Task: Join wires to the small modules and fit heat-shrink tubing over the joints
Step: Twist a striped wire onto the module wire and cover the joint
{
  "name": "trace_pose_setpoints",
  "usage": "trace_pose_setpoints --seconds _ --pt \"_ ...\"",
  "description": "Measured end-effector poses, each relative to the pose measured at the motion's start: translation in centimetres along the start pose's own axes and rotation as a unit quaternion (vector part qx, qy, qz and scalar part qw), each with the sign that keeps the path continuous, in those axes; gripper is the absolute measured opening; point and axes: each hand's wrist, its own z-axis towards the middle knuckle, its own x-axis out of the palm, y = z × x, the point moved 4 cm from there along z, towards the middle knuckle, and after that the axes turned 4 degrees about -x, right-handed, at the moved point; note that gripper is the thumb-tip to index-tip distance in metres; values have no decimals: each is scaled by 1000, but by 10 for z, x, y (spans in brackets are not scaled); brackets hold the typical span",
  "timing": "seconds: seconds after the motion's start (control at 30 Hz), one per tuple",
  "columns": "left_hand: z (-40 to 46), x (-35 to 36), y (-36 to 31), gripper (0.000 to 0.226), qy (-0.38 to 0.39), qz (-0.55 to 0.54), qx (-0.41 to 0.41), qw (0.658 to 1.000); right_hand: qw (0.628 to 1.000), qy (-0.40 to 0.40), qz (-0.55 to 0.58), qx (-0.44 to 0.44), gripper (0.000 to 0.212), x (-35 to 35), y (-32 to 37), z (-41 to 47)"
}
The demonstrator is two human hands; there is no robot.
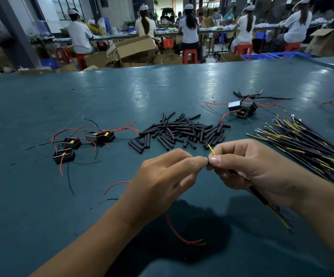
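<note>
Wire ends (209, 159) are pinched between left hand (162, 176) and right hand (248, 172), just in front of the heat-shrink pile (180, 131). Grip pressed together both sides; strands should be twisted tight before a sleeve is slid on.

I can read no text, label, brand or number anywhere in my view. The small modules (68, 154) on the desk (42, 196) show only yellow and blue parts, and the cardboard boxes (136, 47) far behind carry no legible print.
</note>
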Motion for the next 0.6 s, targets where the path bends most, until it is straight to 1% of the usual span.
trace_pose_setpoints --seconds 0.13,0.43,0.6 --pt "1 -1 -1 16 3 -15 -5 1000 1000 14 11 -11 20 1 0 0" --pt "2 -2 -3 20 27 18 2 999 1000 29 0 -2 25 0 1 0" --pt "2 -1 -2 22 36 6 5 999 999 46 8 14 23 1 -1 -1"
